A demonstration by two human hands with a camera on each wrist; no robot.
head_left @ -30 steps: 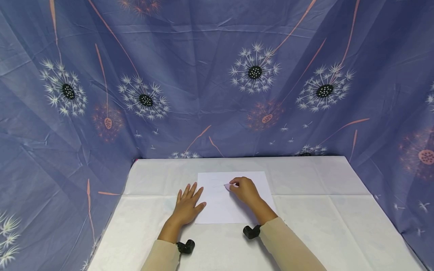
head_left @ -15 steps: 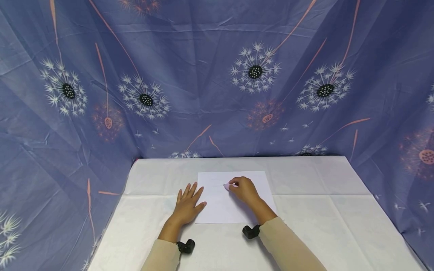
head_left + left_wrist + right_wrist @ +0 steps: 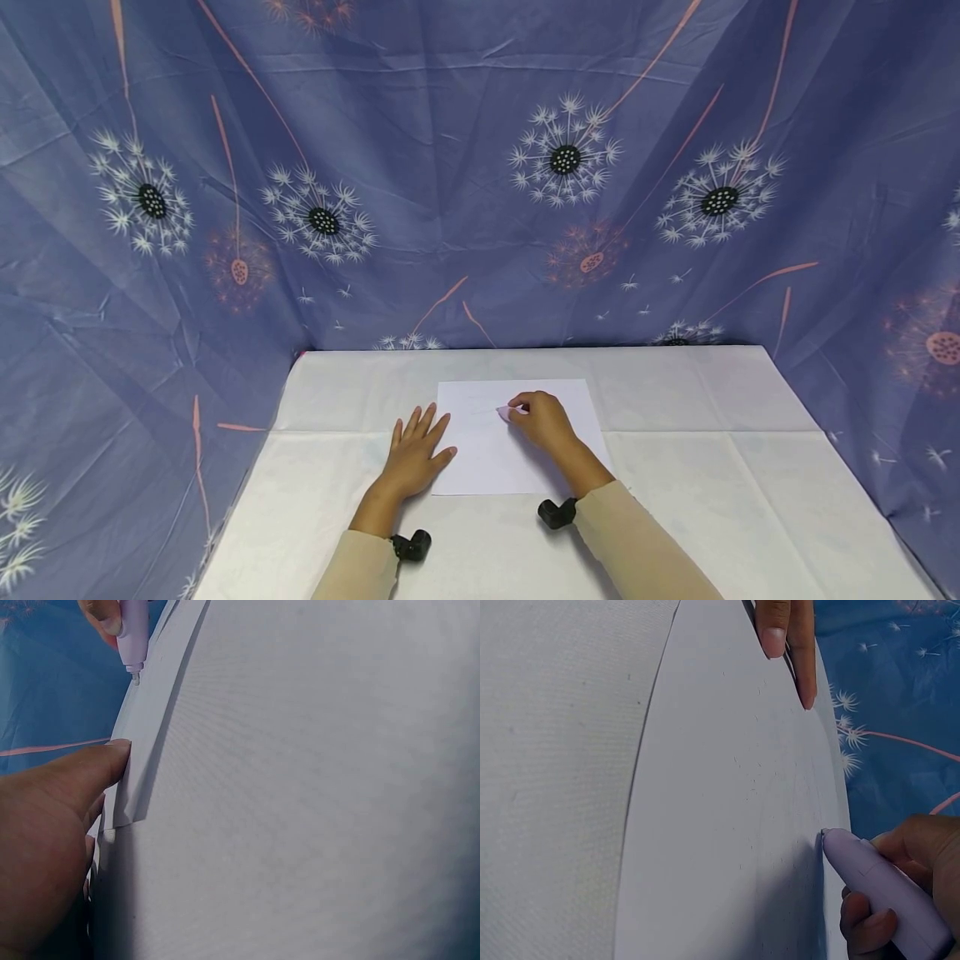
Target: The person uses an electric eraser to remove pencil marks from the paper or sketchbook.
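Observation:
A white sheet of paper (image 3: 480, 467) lies on the covered table. My right hand (image 3: 542, 421) pinches a thick lilac pen (image 3: 881, 889) between thumb and fingers. Its small metal tip, seen in the left wrist view on the pen (image 3: 133, 634), points down at the sheet's upper part. Faint pale strokes (image 3: 483, 411) show just left of the tip. At the sheet's left edge rests my left hand (image 3: 412, 458), palm down with fingers spread. The thumb and some fingertips overlap the paper, and the left wrist view shows the thumb (image 3: 112, 754) on its edge.
A white cloth (image 3: 675, 483) with fold creases covers the table. Behind and at both sides hangs a blue curtain (image 3: 450, 192) with dandelion prints. Black wrist cameras (image 3: 412, 546) sit below both hands, near the beige sleeves (image 3: 637, 542).
The pen tip shifts very slightly left and then back right over the same spot on the sheet. My left hand stays in place.

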